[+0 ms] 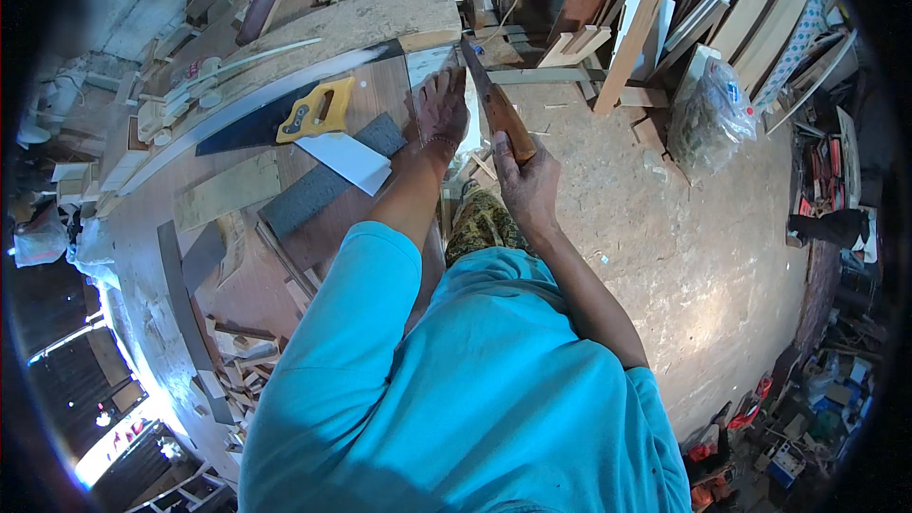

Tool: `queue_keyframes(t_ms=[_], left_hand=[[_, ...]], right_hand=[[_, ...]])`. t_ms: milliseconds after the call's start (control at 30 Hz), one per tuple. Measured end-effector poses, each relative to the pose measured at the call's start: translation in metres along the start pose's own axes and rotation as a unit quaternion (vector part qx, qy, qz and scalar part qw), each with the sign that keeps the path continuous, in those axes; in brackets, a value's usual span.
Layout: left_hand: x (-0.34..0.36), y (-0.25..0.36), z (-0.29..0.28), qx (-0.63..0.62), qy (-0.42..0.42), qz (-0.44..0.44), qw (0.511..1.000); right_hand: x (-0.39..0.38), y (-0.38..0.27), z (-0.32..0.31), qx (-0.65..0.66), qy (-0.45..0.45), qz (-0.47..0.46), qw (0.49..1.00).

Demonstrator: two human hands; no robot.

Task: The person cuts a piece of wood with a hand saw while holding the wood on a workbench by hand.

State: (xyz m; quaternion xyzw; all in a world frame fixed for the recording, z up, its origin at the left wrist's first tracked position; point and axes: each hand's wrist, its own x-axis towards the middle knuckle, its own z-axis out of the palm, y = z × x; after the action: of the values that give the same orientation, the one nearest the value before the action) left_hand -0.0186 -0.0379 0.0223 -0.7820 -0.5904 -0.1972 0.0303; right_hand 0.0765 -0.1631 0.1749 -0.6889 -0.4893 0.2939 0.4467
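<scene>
My right hand (530, 180) is closed round the wooden handle (513, 133) of a handsaw. Its dark, narrow blade (480, 74) points away from me, beside the bench edge and close to my left fingers. My left hand (443, 106) lies with fingers stretched out on a pale board (430, 61) at the edge of the workbench. The palm hides part of that board. Whether the blade touches the board I cannot tell. Left of my forearm, on the bench, lie a second handsaw with a yellow handle (328, 108), a white offcut (347, 160) and a dark grey strip (323, 180).
A thick plank (351, 28) lies along the bench's far side. Wood scraps (242, 351) cover its near left part. Several long boards (641, 28) lean at the back right, beside a clear plastic bag (712, 119). Concrete floor (665, 228) stretches to my right.
</scene>
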Motion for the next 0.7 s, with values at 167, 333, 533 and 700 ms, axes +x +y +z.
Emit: queue_keyframes(t_ms=[167,333,533,700], left_hand=[[-0.002,-0.003,0.0,-0.015,0.021,0.019,0.999],[0.0,-0.002,0.002,-0.019,0.028,0.024,0.999],[0.002,-0.001,-0.003,-0.027,0.016,0.026,0.999],[0.001,0.0,-0.004,-0.021,0.017,0.018,0.999]], right_hand=[[0.0,0.002,0.0,-0.014,-0.002,-0.001,1.0],[0.0,0.01,0.002,-0.022,0.001,-0.002,1.0],[-0.001,0.013,0.003,-0.005,0.004,-0.008,1.0],[-0.005,0.016,0.007,-0.021,-0.008,-0.026,0.999]])
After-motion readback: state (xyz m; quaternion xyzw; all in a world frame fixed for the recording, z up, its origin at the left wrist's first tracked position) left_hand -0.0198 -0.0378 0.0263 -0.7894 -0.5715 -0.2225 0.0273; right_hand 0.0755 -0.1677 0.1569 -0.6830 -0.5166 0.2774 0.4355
